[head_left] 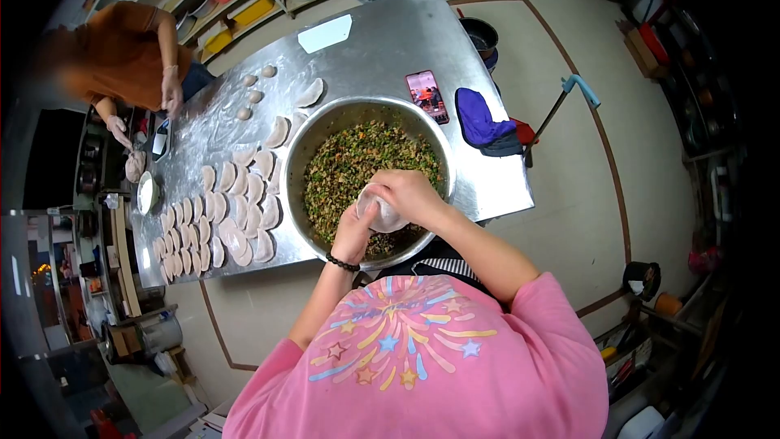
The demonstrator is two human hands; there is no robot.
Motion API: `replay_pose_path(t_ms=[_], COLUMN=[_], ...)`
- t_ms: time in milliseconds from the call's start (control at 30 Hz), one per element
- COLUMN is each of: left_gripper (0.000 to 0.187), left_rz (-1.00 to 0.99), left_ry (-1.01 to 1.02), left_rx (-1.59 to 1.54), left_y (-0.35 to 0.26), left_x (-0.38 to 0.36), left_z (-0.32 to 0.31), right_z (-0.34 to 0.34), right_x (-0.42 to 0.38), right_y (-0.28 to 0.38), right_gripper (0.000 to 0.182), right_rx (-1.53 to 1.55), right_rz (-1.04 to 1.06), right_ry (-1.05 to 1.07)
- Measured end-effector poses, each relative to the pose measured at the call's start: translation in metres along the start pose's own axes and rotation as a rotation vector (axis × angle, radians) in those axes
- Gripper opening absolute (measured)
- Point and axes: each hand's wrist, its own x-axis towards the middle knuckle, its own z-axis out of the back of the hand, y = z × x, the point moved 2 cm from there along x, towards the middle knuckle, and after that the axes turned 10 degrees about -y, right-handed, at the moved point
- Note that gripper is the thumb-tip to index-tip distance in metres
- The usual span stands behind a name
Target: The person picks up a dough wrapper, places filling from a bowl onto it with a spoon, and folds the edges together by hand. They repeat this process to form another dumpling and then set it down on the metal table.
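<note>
Over a large steel bowl (444, 154) of chopped green and brown filling (349, 154), both hands hold one round, pale dough wrapper (382, 215). My left hand (354, 232) supports its left side, with the thumb on the dough. Fingers of my right hand (406, 193) pinch its upper edge. Whether filling lies inside the wrapper cannot be made out. Left of the bowl, rows of folded dumplings (264, 215) lie on the steel table (374, 41). A few dough balls (255, 97) sit farther back on the floured surface.
A co-worker in an orange top (122, 57) stands at the table's far left, near a small white bowl (147, 193). Right of the steel bowl lie a phone (427, 97) and a purple cloth item (481, 120). A white sheet (325, 34) lies at the back.
</note>
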Motion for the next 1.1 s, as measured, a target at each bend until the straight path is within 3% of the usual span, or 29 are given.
replay_pose_path(t_ms=[33,100,233,300,367,433,500,600,633,733,800,833,900,1033,1100], left_gripper=[0.027,0.029,0.033,0.033,0.030,0.030,0.037,0.040,0.041,0.045,0.045,0.047,0.046,0.043,0.043], left_rz=[0.002,-0.011,0.055,0.078,0.020,0.052,0.374,0.509,0.472,0.437,0.305,0.190,0.268,0.075,0.117], left_ry=[-0.007,0.028,0.029,0.057,0.057,-0.077,-0.126,0.296,0.190,0.263,0.275,0.383,0.485,0.386,0.297], left_rx=[-0.005,0.355,0.027,0.082,0.059,-0.083,-0.421,-0.938,-0.960,-1.025,-1.008,-1.014,-1.079,-1.021,-1.081], left_y=[0.000,0.001,0.002,0.005,0.005,0.010,0.013,0.004,0.008,-0.005,-0.026,-0.037,-0.040,-0.054,-0.049], left_x=[0.001,0.003,0.003,0.006,0.007,0.009,0.008,0.010,0.012,0.004,-0.011,-0.016,-0.005,-0.020,-0.018], left_z=[0.003,0.011,0.007,0.013,0.013,0.018,0.016,0.006,0.005,0.006,0.002,-0.001,0.004,0.017,0.036], right_z=[0.002,0.001,-0.001,-0.001,-0.003,0.000,0.003,0.015,0.020,0.037,0.025,0.019,0.007,0.022,0.029], right_x=[0.000,-0.001,0.005,0.006,0.003,0.005,0.005,0.006,0.004,-0.004,-0.025,-0.033,-0.046,-0.036,-0.027], right_y=[0.002,0.001,-0.014,-0.021,-0.016,-0.002,0.018,0.037,0.029,-0.001,-0.027,-0.039,-0.049,-0.046,-0.054], right_gripper=[0.017,0.018,0.021,0.022,0.022,0.023,0.021,0.023,0.019,0.021,0.015,0.015,0.010,0.008,0.005], right_rx=[0.015,0.034,0.245,0.192,0.202,0.201,0.048,0.033,0.076,-0.160,-0.744,-0.741,-0.984,-1.072,-1.067], right_rz=[-0.001,-0.002,-0.315,-0.330,-0.266,-0.187,0.109,0.072,-0.105,-0.120,-0.029,-0.033,0.186,0.189,0.164], right_ry=[0.003,0.023,-0.028,0.205,0.117,0.024,-0.003,-0.013,-0.115,-0.100,0.175,0.173,0.261,0.154,0.127])
